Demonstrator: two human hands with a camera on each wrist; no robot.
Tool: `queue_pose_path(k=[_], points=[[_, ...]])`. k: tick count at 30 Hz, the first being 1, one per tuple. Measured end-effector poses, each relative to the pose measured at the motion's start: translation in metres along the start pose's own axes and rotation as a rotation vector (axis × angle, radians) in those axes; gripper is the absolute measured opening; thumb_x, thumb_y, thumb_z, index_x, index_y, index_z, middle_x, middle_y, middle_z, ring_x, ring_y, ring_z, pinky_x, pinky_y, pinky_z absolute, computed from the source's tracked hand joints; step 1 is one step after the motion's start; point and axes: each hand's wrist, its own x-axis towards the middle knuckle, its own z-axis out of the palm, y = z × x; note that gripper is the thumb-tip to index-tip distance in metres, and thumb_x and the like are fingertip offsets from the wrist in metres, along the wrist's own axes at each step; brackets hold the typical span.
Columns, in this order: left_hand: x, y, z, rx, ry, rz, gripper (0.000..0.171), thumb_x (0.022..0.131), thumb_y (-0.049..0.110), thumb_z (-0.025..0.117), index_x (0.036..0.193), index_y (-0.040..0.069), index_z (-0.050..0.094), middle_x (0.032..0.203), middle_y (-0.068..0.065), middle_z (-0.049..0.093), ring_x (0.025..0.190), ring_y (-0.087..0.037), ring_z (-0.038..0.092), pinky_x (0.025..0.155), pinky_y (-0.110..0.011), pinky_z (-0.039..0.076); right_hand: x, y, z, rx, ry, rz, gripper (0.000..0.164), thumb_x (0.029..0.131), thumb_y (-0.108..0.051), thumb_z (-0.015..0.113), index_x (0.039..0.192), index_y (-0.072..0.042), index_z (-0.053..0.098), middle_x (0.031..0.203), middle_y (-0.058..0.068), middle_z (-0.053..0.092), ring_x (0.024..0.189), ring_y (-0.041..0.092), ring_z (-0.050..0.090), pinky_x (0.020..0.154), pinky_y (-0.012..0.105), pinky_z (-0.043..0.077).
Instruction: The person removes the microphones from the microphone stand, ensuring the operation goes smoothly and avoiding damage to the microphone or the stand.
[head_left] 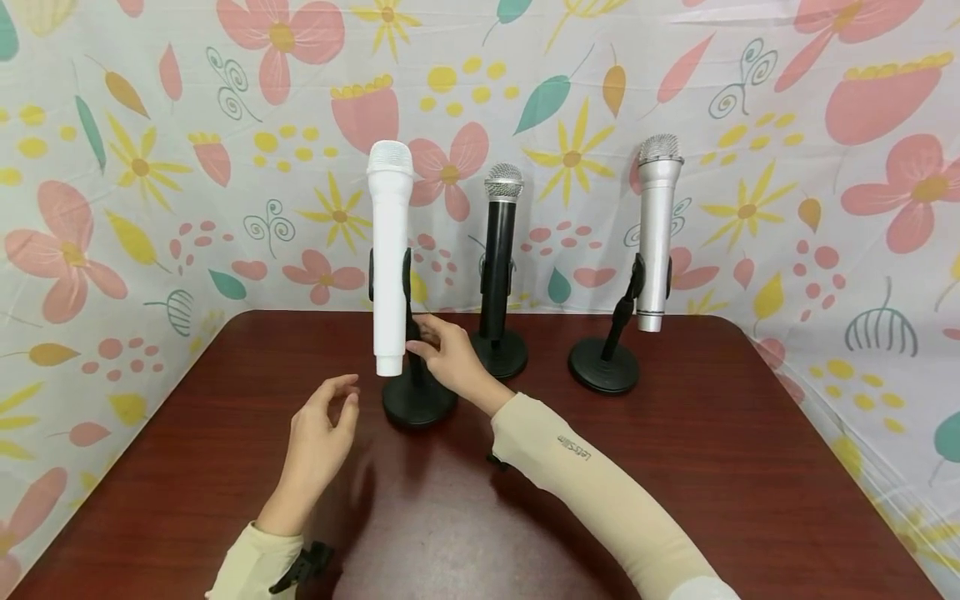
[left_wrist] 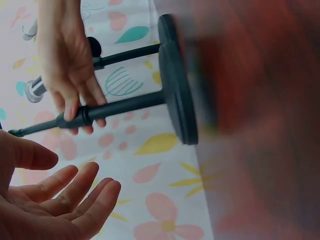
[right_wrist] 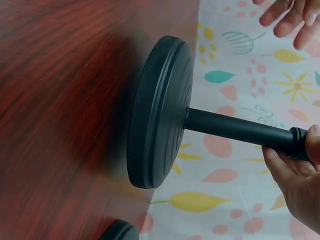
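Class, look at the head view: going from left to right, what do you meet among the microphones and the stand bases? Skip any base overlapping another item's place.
All-white cylindrical microphone → black cylindrical microphone with silver mesh head → rightmost stand's round black base → silver cylindrical microphone.

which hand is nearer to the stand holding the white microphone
Right. The right hand grips the stand partway up; the left hand is off to the stand's left, not touching it.
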Motion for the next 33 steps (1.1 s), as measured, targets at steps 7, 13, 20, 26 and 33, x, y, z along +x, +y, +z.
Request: queue_pose_path(k=[7,13,20,26,33], points=[[0.007,0.015,-0.009,-0.033,0.035,0.059,0.027,0.096,0.004,0.054,0.121,0.007,0.063,0.106,-0.010,0.068,0.051,-0.007,0.040,0.049,-0.022,0.036,-0.021,-0.005,-0.013,0.026,-0.027,-0.035,0.042,0.095,-0.004,0.059,0.136,0.005,0.049,0.130,0.021,0.056,0.117,0.034,0.057,0.093,0.036,0.051],[0.014,0.029,-0.012,-0.109,0.042,0.107,0.025,0.097,0.005,0.054,0.121,0.005,0.063,0.107,-0.010,0.068,0.092,-0.018,0.062,0.069,-0.011,0.044,-0.037,-0.011,-0.024,0.056,-0.051,-0.067,0.039,0.095,0.001,0.057,0.133,0.005,0.051,0.129,0.022,0.057,0.116,0.031,0.058,0.091,0.033,0.051],[0.026,0.049,-0.019,-0.265,-0.019,0.143,0.025,0.099,0.008,0.052,0.121,0.002,0.061,0.110,-0.015,0.067,0.105,-0.022,0.062,0.081,-0.009,0.045,-0.048,-0.006,-0.032,0.075,-0.065,-0.063,0.040,0.095,0.001,0.057,0.134,0.005,0.050,0.131,0.021,0.056,0.119,0.031,0.057,0.093,0.034,0.050],[0.039,0.071,-0.027,-0.461,-0.108,0.120,0.030,0.101,0.017,0.051,0.125,0.001,0.059,0.116,-0.016,0.064,0.110,-0.020,0.060,0.091,-0.021,0.048,-0.055,-0.006,-0.034,0.098,-0.068,-0.079,0.037,0.094,0.002,0.057,0.131,0.003,0.054,0.127,0.019,0.059,0.115,0.027,0.060,0.091,0.031,0.051],[0.058,0.097,-0.028,-0.675,-0.235,0.097,0.039,0.101,0.027,0.053,0.128,0.000,0.057,0.123,-0.011,0.059,0.115,-0.021,0.057,0.099,-0.032,0.045,-0.065,-0.005,-0.037,0.119,-0.084,-0.095,0.035,0.094,0.004,0.057,0.129,0.002,0.055,0.124,0.018,0.062,0.114,0.026,0.061,0.091,0.031,0.051]])
